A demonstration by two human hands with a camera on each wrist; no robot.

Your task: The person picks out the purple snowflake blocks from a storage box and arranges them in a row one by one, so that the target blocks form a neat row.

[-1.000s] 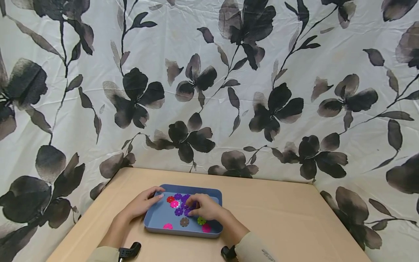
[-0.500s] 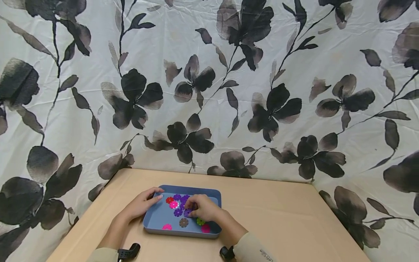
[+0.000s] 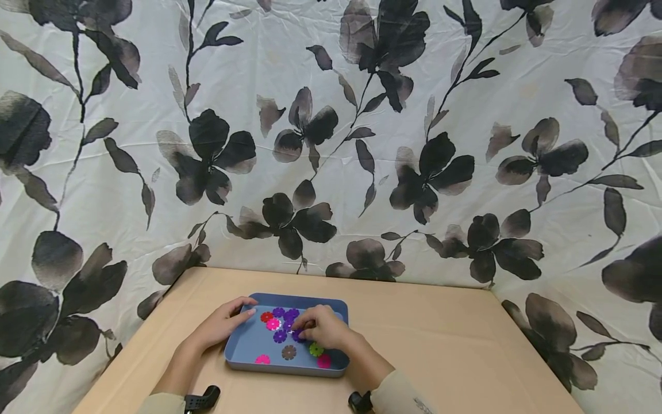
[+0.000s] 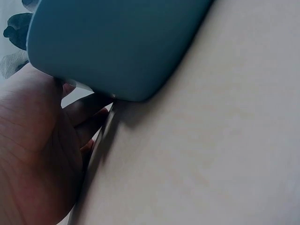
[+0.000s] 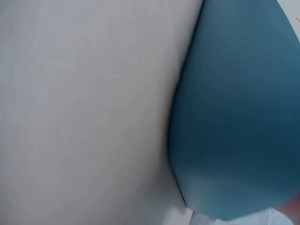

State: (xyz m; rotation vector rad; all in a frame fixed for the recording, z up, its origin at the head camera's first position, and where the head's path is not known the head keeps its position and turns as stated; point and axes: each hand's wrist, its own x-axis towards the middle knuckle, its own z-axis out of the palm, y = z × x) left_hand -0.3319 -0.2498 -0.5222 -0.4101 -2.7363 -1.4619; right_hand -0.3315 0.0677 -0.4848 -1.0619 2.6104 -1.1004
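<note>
A shallow blue tray (image 3: 245,345) lies on the table with several flat flower-shaped pieces in it. My left hand (image 3: 219,326) holds the tray's left end, thumb at the rim; in the left wrist view its fingers reach along the tray's outer wall. Over the tray's right half, my right hand (image 3: 327,329) has its thumb and forefinger together on a purple flower piece (image 3: 297,336), partly hidden by the fingertips. More purple flowers (image 3: 280,336) cluster to its left, beside a red flower (image 3: 266,317) and a bright pink flower (image 3: 273,324).
Nearer the tray's front lie a brown flower (image 3: 288,352), a green flower (image 3: 316,349) and two pink flowers, one at the left (image 3: 262,359) and one at the right (image 3: 323,361). The tan table (image 3: 424,339) ends at a floral cloth (image 3: 362,190) behind.
My right hand's fingers have shifted slightly at the purple flower, and more of the green flower shows. The left hand stays on the tray. The whole head view has drifted a little.
</note>
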